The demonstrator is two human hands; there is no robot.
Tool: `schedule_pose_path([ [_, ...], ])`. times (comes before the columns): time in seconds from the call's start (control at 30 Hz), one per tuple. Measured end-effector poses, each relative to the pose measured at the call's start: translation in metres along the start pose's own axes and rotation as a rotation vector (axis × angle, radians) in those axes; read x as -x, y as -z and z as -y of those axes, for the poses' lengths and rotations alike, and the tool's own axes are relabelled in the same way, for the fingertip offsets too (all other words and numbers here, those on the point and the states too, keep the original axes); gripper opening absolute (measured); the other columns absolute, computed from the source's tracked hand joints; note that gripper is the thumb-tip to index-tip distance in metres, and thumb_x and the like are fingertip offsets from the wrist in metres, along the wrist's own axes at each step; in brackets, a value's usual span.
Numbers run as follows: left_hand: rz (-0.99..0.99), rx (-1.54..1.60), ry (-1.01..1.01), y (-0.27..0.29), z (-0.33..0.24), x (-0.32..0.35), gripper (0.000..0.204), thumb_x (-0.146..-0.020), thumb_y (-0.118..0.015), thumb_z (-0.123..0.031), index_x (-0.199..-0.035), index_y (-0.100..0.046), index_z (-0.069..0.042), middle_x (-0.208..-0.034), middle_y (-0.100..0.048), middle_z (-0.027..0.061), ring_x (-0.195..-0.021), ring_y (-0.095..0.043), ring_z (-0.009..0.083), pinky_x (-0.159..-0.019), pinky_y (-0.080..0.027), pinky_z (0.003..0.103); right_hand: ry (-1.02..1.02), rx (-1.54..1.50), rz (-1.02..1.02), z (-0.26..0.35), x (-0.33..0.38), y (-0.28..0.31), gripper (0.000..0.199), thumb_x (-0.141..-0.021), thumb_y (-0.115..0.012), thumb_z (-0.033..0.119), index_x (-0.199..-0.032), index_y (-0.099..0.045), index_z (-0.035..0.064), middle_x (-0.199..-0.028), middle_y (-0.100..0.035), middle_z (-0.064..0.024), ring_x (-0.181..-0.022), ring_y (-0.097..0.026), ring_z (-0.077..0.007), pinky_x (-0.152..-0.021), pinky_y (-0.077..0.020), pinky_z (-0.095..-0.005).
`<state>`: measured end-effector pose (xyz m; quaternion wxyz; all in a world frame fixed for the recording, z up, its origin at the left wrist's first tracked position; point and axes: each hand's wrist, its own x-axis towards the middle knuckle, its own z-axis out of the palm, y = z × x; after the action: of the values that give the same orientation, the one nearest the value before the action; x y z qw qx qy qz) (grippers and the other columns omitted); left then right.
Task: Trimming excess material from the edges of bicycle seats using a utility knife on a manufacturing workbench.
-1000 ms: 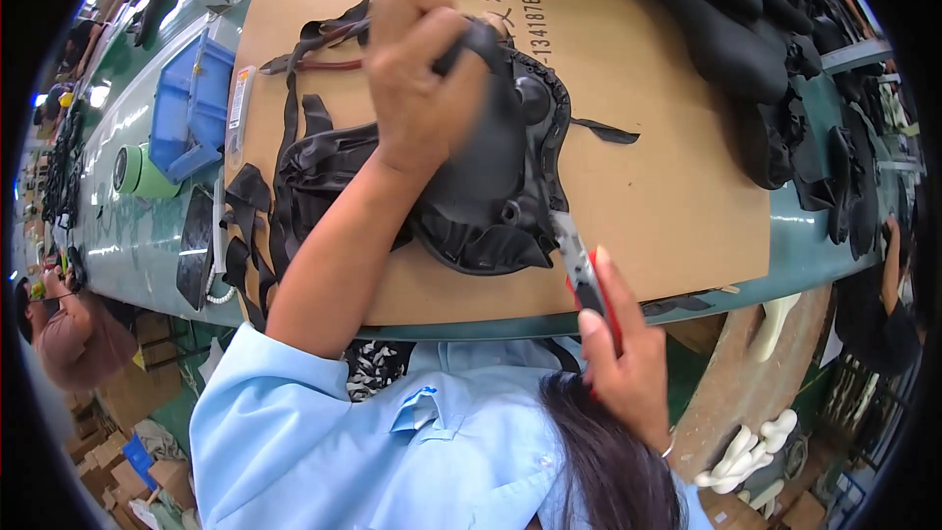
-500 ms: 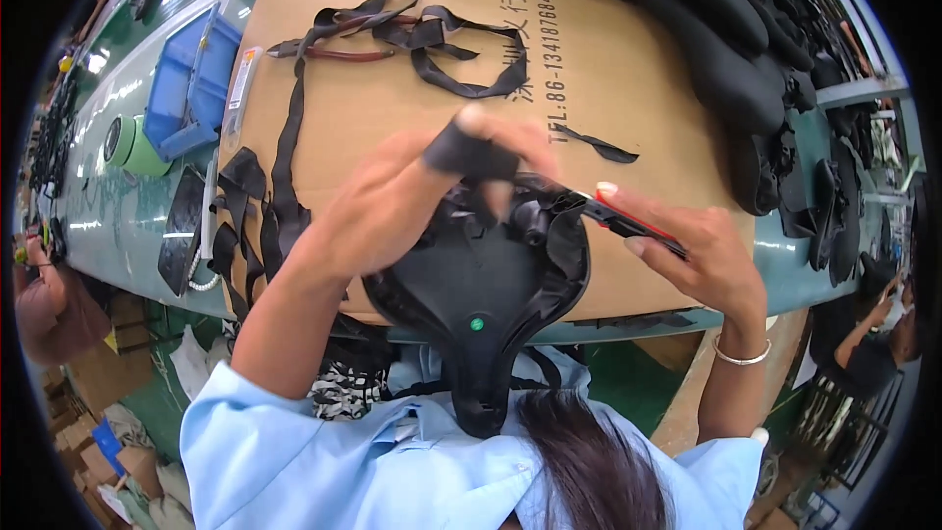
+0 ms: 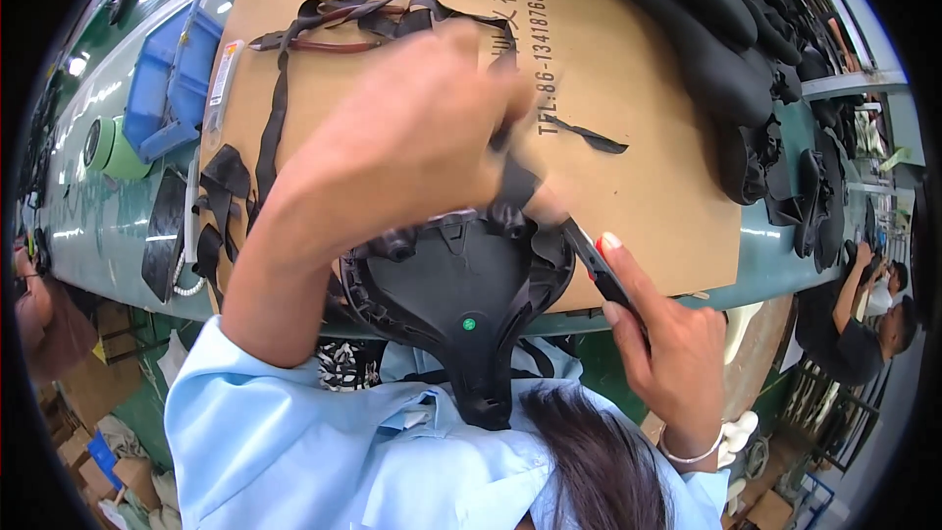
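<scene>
A black bicycle saddle (image 3: 456,280) lies underside up, its narrow nose against my body and its wide end on the cardboard. My left hand (image 3: 402,132), blurred by motion, is closed above the wide end. From its fingers a black strip of cover material (image 3: 517,185) runs down to the saddle's far right rim. In my right hand (image 3: 677,348) is a utility knife (image 3: 610,280) with a black body and a red slider. Its blade end points at that rim, close to the strip; exact contact cannot be made out.
Red-handled pliers (image 3: 339,46) lie among long black strips (image 3: 275,118) on the cardboard (image 3: 628,206). A short black scrap (image 3: 594,136) lies farther right. Black saddle covers (image 3: 721,69) pile up at the right. A blue bin (image 3: 167,88) and green tape roll (image 3: 116,149) stand left.
My left hand has pulled up and away from the saddle, drawing the strip out. My right hand has come lower and nearer, and the knife now points more steeply away from me.
</scene>
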<state>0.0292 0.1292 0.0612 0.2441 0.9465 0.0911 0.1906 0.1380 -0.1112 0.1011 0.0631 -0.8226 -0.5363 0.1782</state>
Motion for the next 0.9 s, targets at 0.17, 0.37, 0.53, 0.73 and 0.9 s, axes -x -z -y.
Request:
schedule_pose_path([
  [0.17,0.297,0.848,0.517,-0.028,0.005,0.028,0.023,-0.077,-0.072,-0.021,-0.065,-0.062,-0.003,-0.064,-0.054,0.0025,-0.064,-0.048,0.0122,-0.07,-0.039,0.027,0.038,0.0,0.023,0.015,-0.01,0.0,0.052,-0.086,-0.061,0.011,-0.137,-0.05,0.0167,-0.067,-0.062,-0.0135,-0.053,-0.057,-0.0318,-0.051,-0.0404,-0.0378],
  [0.37,-0.427,1.387,0.766,-0.005,0.015,0.031,0.014,-0.077,-0.067,-0.009,-0.067,-0.058,-0.005,-0.066,-0.048,-0.0033,-0.059,-0.041,0.0073,-0.051,-0.028,0.019,-0.047,0.12,0.055,0.028,0.018,-0.012,0.053,-0.088,-0.059,0.011,-0.139,-0.047,0.0169,-0.068,-0.064,-0.0142,-0.053,-0.058,-0.0323,-0.05,-0.041,-0.0387],
  [0.53,-0.546,1.619,0.53,-0.009,0.018,0.034,0.016,-0.077,-0.064,-0.011,-0.068,-0.056,0.001,-0.075,-0.053,0.0092,-0.069,-0.046,0.0166,-0.058,-0.036,0.022,-0.163,-0.132,-0.113,0.032,0.043,-0.044,0.056,-0.089,-0.06,0.013,-0.142,-0.043,0.0136,-0.074,-0.066,-0.0156,-0.054,-0.059,-0.0329,-0.05,-0.0437,-0.0387],
  [0.73,-0.818,1.602,0.33,-0.006,0.013,0.049,0.016,-0.08,-0.063,-0.007,-0.066,-0.057,0.0,-0.076,-0.058,0.0066,-0.069,-0.049,0.0095,-0.063,-0.038,0.021,-0.085,-0.342,-0.207,0.015,0.052,-0.068,0.053,-0.087,-0.062,0.012,-0.138,-0.048,0.0096,-0.106,-0.067,-0.0167,-0.063,-0.066,-0.0295,-0.056,-0.0501,-0.0333],
  [0.9,-0.601,1.151,0.44,-0.018,-0.025,0.054,0.035,-0.095,-0.055,-0.024,-0.067,-0.053,-0.003,-0.068,-0.055,0.0023,-0.065,-0.049,0.0081,-0.062,-0.037,0.021,0.233,-0.332,-0.578,-0.008,-0.014,-0.041,0.051,-0.086,-0.062,0.008,-0.136,-0.052,0.0133,-0.094,-0.07,-0.0154,-0.064,-0.067,-0.0229,-0.061,-0.0518,-0.0318],
])
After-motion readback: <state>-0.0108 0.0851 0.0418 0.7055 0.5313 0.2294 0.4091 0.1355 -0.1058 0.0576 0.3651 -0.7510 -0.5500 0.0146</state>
